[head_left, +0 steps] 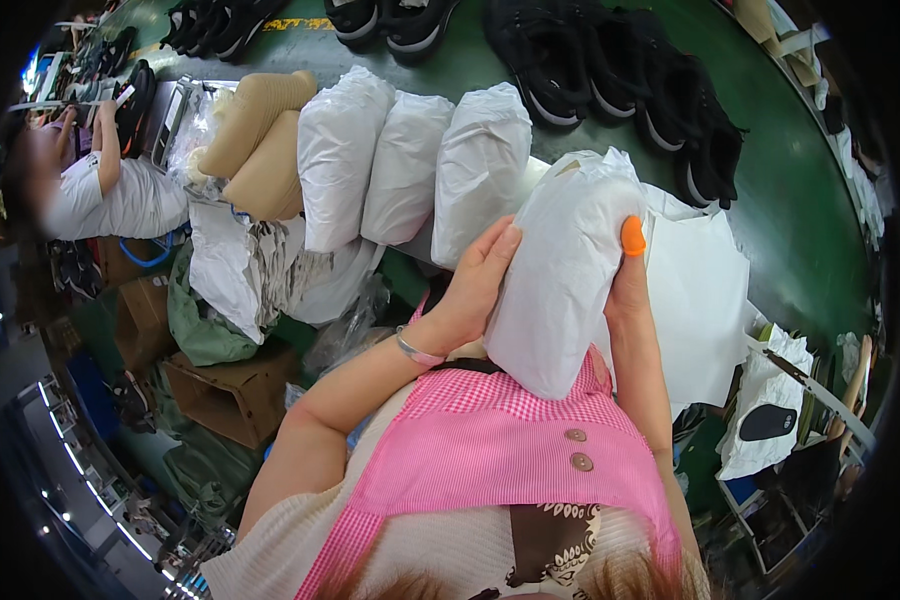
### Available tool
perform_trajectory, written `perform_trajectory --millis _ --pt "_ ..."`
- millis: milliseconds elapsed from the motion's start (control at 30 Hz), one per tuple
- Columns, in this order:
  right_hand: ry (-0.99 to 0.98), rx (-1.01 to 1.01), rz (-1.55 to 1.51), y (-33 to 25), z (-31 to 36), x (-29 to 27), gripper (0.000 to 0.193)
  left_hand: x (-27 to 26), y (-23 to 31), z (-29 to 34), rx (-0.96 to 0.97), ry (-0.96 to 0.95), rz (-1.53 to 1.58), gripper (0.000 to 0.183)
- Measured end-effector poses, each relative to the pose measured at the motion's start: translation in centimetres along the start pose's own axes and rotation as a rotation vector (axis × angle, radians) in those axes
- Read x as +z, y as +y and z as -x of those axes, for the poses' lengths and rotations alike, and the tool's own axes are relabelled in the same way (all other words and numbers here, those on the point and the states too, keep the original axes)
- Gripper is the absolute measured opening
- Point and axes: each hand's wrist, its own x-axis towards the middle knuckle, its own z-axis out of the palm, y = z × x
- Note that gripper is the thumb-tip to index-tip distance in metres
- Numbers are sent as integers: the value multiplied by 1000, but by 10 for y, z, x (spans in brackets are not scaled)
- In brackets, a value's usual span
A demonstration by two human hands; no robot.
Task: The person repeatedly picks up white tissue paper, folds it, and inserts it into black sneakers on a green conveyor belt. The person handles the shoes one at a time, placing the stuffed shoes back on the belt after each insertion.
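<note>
Between my two hands is a white paper-wrapped bundle (pixel 565 290), long and rounded, tilted in front of my chest. My left hand (pixel 482 262) presses its left side with the fingers together. My right hand (pixel 628 280) grips the right side, with an orange finger cot (pixel 633 236) on the thumb. What the paper wraps is hidden. To the left of my left hand lie three similar bundles in a row: one nearest (pixel 483 165), a middle one (pixel 405 170) and a far-left one (pixel 342 155). White paper sheets (pixel 705 310) lie beside my right hand.
Black shoes (pixel 545 70) stand in rows on the green work surface (pixel 790 190). Beige shoe-shaped forms (pixel 255 135) lie left of the bundles. Below them are crumpled paper (pixel 232 265) and a cardboard box (pixel 232 400). Another person (pixel 120 195) works at the far left.
</note>
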Motion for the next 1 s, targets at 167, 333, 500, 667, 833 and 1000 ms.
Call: perform_trajectory --millis 167,333,500,667,833,1000 --pt "-24 9 -95 -9 -3 9 77 -3 0 0 259 1 -487 32" --pt "98 -8 -68 -28 -22 32 72 -47 42 13 565 263 -1000 29" --pt "-52 -250 229 7 -44 92 58 -83 56 20 339 327 -557 44" --pt "65 -309 617 33 -76 113 82 -81 53 33 359 234 -665 71" --pt "94 -681 973 38 -97 88 62 -44 66 46 446 206 -1228 94" --pt "15 -547 601 31 -144 61 46 -53 58 46 485 295 -1451 75"
